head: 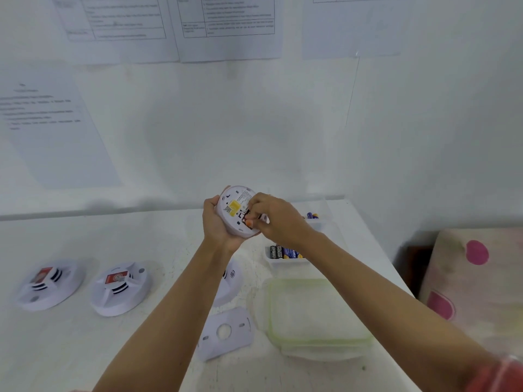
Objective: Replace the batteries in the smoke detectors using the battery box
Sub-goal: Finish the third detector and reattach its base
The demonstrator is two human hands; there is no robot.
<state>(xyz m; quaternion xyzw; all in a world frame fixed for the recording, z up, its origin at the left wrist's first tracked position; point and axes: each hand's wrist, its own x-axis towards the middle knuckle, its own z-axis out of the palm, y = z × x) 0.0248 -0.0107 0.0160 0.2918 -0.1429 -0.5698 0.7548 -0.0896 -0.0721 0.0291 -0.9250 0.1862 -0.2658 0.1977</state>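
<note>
My left hand (216, 224) grips a round white smoke detector (235, 206) from below, lifted above the table with its back facing me. A yellow label and the open battery slot show on it. My right hand (276, 217) pinches a battery with an orange end (249, 222) at that slot. Behind my right forearm a small clear battery box (273, 257) holds several black and blue batteries (281, 251). A second clear box (319, 224) farther back holds purple batteries (312, 215).
Two white smoke detectors (49, 282) (120, 287) lie at the left of the white table. A third detector (230, 280) shows under my left forearm. A white mounting plate (226, 332) and a clear lid (317, 315) lie near the front. A dotted cushion (475, 278) stands at right.
</note>
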